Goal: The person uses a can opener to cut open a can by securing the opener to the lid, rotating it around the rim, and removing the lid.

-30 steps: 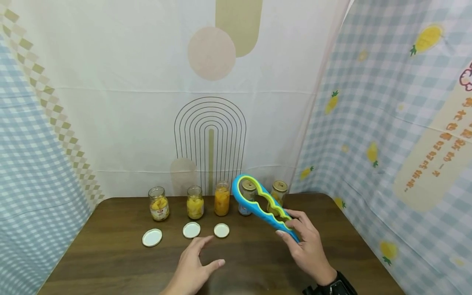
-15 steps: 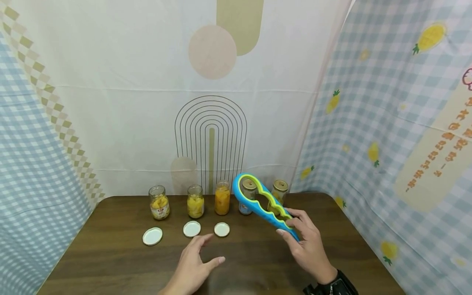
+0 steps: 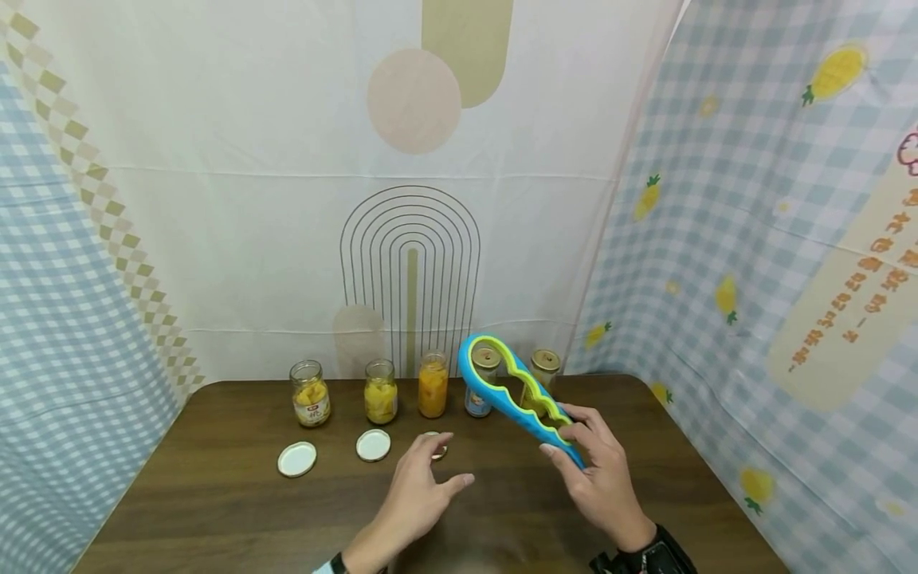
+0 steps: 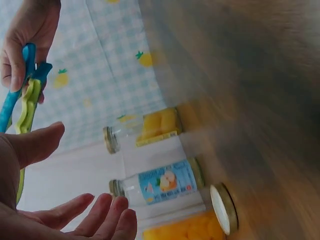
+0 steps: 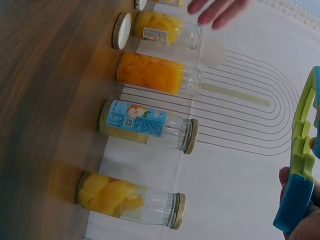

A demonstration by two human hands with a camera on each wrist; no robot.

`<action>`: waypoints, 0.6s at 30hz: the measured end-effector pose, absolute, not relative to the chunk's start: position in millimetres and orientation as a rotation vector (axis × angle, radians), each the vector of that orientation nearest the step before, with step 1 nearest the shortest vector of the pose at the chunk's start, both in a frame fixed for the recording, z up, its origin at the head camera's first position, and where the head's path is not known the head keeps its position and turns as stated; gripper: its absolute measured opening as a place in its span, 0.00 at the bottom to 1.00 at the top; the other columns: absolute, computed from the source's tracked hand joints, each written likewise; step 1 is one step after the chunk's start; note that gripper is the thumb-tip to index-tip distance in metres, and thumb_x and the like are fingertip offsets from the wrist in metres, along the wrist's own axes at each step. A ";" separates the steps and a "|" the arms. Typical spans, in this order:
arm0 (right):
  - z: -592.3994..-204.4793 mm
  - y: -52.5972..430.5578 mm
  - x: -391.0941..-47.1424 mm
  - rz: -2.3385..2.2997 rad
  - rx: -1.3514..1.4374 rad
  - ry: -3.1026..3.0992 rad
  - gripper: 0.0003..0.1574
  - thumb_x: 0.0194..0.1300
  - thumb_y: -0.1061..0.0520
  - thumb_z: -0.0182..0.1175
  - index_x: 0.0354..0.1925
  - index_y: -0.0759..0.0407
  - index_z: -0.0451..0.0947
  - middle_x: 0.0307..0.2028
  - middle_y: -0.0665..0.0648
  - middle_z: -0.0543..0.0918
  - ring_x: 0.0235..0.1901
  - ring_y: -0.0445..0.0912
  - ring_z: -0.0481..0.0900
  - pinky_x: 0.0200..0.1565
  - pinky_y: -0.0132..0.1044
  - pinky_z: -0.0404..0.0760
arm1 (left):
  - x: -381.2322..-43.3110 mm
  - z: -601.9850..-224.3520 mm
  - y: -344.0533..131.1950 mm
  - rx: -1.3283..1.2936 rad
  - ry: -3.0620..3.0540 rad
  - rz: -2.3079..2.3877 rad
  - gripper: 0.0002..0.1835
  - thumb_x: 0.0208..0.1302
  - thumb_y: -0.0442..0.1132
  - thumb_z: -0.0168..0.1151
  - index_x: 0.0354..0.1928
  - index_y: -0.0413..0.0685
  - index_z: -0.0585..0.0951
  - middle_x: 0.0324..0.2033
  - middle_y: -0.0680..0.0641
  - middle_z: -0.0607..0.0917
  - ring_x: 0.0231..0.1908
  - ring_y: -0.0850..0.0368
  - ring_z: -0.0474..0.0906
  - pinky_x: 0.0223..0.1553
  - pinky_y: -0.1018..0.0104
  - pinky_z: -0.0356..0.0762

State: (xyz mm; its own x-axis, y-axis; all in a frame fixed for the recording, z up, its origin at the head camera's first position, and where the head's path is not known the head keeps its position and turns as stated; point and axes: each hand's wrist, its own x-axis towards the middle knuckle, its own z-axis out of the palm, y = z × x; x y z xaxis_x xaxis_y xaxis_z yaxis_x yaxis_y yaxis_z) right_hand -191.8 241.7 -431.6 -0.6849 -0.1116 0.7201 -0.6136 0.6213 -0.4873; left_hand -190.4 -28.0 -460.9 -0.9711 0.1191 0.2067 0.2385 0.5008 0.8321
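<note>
While the right fingers (image 3: 590, 438) pinch the opener (image 3: 518, 414) at its near end, the left fingers (image 3: 423, 450) gape wide

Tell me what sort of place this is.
Probably a makeshift, cloth-screened tabletop workspace: a brown table, a printed white cloth hung behind it, and checked pineapple-print cloth along the right side.

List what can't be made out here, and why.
Head: much of the rightmost loose lid, behind the left hand.
Head: part of the rightmost jar, behind the opener.
Left wrist: part of the orange-filled jar, past the bottom edge.
Right wrist: some of the opener, past the right edge.
</note>
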 end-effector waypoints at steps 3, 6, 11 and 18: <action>-432.5 242.2 -190.5 0.983 0.566 -2.183 0.20 0.59 0.69 0.77 0.37 0.46 0.81 0.58 0.57 0.84 0.53 0.43 0.83 0.52 0.18 0.76 | -200.9 -459.3 -16.8 -0.286 -2.631 -1.532 0.36 0.62 0.49 0.80 0.68 0.41 0.79 0.61 0.42 0.83 0.61 0.41 0.80 0.59 0.41 0.81; -434.3 242.8 -189.3 0.986 0.564 -2.181 0.19 0.59 0.69 0.77 0.37 0.47 0.81 0.58 0.58 0.83 0.54 0.42 0.82 0.52 0.18 0.76 | -213.9 -458.8 -6.3 -0.224 -2.655 -1.556 0.39 0.62 0.49 0.80 0.71 0.40 0.76 0.63 0.39 0.81 0.64 0.38 0.77 0.62 0.38 0.79; -436.0 244.7 -188.1 0.999 0.543 -2.172 0.20 0.59 0.69 0.77 0.37 0.47 0.81 0.59 0.59 0.83 0.56 0.35 0.79 0.53 0.18 0.76 | -242.4 -458.9 9.5 -0.155 -2.682 -1.596 0.43 0.65 0.48 0.79 0.76 0.38 0.70 0.69 0.34 0.77 0.69 0.34 0.75 0.67 0.36 0.77; -436.0 242.5 -190.4 1.015 0.563 -2.152 0.20 0.58 0.70 0.77 0.37 0.47 0.82 0.59 0.59 0.83 0.56 0.35 0.80 0.54 0.16 0.75 | -281.0 -469.3 25.6 -0.296 -2.652 -1.602 0.47 0.75 0.43 0.68 0.83 0.33 0.54 0.79 0.28 0.65 0.77 0.30 0.65 0.75 0.34 0.69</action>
State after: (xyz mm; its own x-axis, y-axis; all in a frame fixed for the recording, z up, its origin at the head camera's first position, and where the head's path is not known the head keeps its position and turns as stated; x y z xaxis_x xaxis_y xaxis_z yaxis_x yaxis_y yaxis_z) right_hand -190.4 242.5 -436.0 -0.6736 -0.0918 0.7334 -0.6244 0.6016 -0.4982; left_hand -281.0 25.6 -469.3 -0.9814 0.1470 0.1232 0.1775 0.4521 0.8741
